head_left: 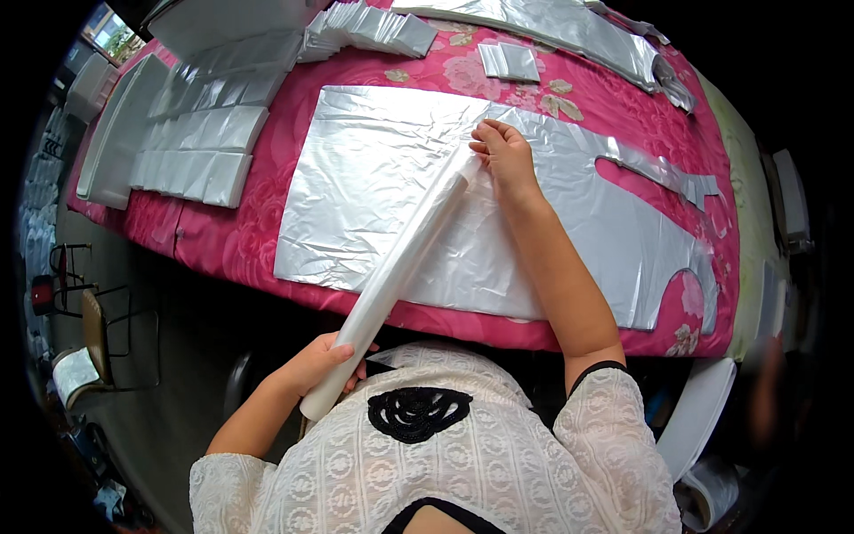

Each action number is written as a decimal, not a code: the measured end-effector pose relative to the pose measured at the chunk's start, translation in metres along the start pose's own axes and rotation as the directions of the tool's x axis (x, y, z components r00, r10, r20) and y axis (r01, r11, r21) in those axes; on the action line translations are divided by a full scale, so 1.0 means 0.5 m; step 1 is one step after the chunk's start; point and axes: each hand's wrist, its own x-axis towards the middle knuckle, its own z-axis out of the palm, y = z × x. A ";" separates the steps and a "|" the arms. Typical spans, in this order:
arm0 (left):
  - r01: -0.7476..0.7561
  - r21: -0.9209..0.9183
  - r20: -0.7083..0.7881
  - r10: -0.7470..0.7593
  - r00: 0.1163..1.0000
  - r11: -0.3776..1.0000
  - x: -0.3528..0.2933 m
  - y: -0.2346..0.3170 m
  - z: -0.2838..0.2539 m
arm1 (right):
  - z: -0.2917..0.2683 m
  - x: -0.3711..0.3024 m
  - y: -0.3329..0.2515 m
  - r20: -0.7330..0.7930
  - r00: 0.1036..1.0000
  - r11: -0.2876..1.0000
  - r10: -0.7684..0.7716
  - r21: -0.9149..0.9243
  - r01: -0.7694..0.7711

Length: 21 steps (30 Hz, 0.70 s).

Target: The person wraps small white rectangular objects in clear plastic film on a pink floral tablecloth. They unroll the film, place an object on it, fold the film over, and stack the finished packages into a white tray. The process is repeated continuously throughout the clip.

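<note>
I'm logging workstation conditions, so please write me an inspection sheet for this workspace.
Surface: pink flowered cloth over the table.
Job's things: whitish roll slanting across a creased silvery sheet with cut-outs at its right end.
Clutter: rows of folded packets beside a translucent tub at left; long folded bundle along the far side.
Hands: left hand grips the roll's near end; right hand at its far end, fingers bent, grip unclear.
Cables: nothing seen.
Surroundings: chair at left.

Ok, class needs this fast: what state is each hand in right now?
Left hand: closed, holding the long white roll near its lower end.
Right hand: closed in a pinch by the roll's upper end; what it pinches cannot be told.
</note>
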 end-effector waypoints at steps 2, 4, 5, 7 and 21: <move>0.013 -0.014 0.026 -0.012 1.000 1.000 -0.003 -0.019 -0.012 | -0.042 0.005 -0.028 0.063 0.996 0.970 0.068 -0.237 -0.052; 0.004 0.021 -0.009 -0.003 1.000 1.000 -0.007 -0.017 -0.007 | -0.049 -0.004 -0.044 0.158 0.980 0.937 0.121 -0.344 -0.061; -0.002 0.031 -0.020 0.002 1.000 1.000 -0.008 -0.018 -0.006 | -0.046 -0.017 -0.054 0.197 0.967 0.917 0.164 -0.393 -0.075; -0.008 0.051 -0.045 0.011 0.999 0.999 -0.010 -0.014 0.000 | -0.041 -0.031 -0.070 0.232 0.934 0.841 0.271 -0.530 -0.112; 0.045 0.157 -0.069 -0.034 0.997 0.987 -0.075 -0.036 -0.034 | -0.196 0.097 -0.069 0.149 0.976 0.663 -0.156 -0.717 0.215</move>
